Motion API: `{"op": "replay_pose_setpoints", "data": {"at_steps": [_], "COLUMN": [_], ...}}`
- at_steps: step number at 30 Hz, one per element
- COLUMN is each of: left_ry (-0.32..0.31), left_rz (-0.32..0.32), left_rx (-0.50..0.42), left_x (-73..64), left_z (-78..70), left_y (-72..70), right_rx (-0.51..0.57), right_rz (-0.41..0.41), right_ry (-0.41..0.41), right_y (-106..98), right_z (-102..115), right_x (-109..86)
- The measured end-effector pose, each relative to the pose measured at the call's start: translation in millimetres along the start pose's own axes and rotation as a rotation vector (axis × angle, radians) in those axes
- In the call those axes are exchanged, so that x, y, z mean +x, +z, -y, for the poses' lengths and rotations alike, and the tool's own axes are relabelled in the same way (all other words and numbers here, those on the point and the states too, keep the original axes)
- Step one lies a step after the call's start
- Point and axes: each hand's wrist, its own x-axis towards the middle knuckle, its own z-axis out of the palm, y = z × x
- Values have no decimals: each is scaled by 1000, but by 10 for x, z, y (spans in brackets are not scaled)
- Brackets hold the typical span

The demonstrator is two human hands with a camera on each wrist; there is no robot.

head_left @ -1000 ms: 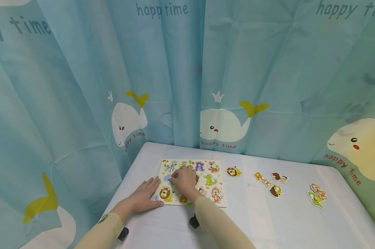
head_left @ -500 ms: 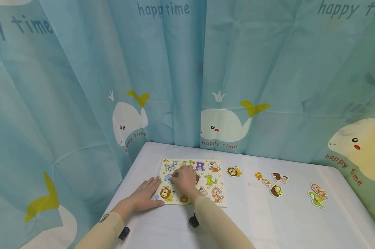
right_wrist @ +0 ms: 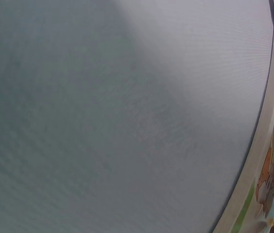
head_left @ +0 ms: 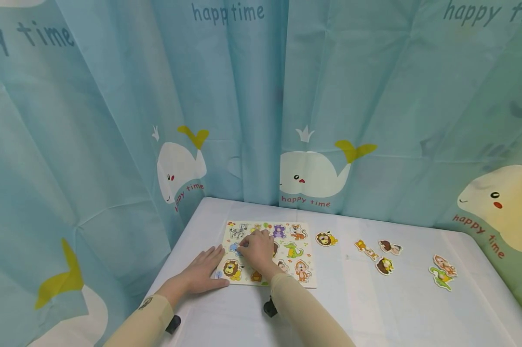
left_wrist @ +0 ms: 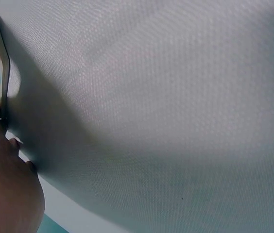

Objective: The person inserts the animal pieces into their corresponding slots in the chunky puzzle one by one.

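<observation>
A pale animal puzzle board [head_left: 311,283] lies on the table. My left hand [head_left: 202,273] rests at its left edge, fingers extended and thumb spread along the near corner. My right hand [head_left: 258,249] is over the board's middle, fingers bent, thumb and fingertips pinching at the blue elephant piece [head_left: 233,248]. The hand hides part of that piece and several pictures beside it. In the left wrist view, my left hand [left_wrist: 13,194] touches the board's edge [left_wrist: 5,82]. The right wrist view shows the board's side [right_wrist: 253,165] and only a bit of fingers at the corners.
Loose pieces lie right of the board: a lion [head_left: 326,238], an orange animal piece [head_left: 366,250], two brown pieces [head_left: 390,247], a monkey [head_left: 444,265] and a green crocodile [head_left: 440,278]. A blue whale-print curtain [head_left: 252,173] hangs behind the white table [head_left: 391,313].
</observation>
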Motion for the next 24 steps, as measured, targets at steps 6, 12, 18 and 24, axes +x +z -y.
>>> {"op": "replay_pose_setpoints", "data": {"at_steps": [6,12,18,24], "left_ry": [-2,2,5,42], "left_rz": [0,-11,-27,-45], "left_rx": [1,-7,5,20], "left_x": [3,6,11,15], "left_z": [-4,-4,12,40], "left_y": [0,6,19,24], "right_rx": [1,-5,-5,-33], "right_rz": [1,8,13,2], "right_ry": [19,34,26,9], "right_y": [19,12,-17,-5], "right_z": [-6,-4,5,-1], "right_x": [5,3,-11,-11]}}
